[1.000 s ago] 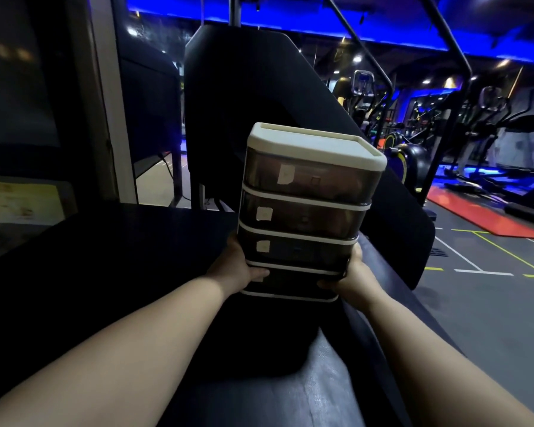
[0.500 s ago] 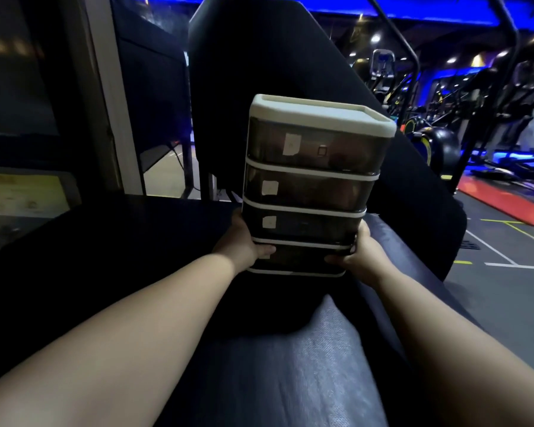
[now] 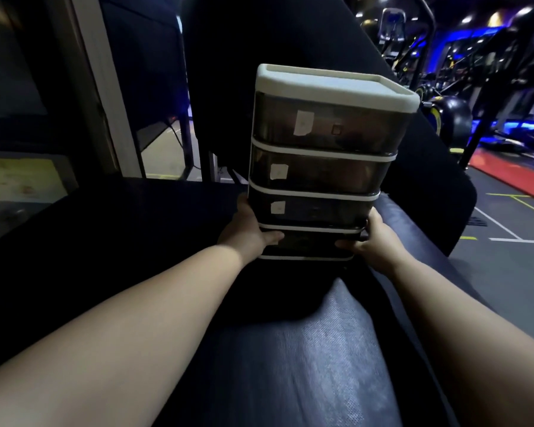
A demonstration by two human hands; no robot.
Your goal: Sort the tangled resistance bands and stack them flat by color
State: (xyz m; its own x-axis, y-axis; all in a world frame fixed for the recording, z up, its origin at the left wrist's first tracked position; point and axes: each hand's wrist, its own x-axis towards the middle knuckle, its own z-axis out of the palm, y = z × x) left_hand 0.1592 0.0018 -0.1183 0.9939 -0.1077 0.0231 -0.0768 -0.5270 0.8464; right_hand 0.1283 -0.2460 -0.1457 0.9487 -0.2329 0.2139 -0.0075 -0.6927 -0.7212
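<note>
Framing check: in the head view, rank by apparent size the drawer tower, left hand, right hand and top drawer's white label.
1. drawer tower
2. left hand and right hand: look alike, not ranked
3. white label

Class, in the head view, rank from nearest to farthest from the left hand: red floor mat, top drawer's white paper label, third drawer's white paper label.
1. Third drawer's white paper label, above the left hand.
2. Top drawer's white paper label, higher up.
3. Red floor mat, far right.
</note>
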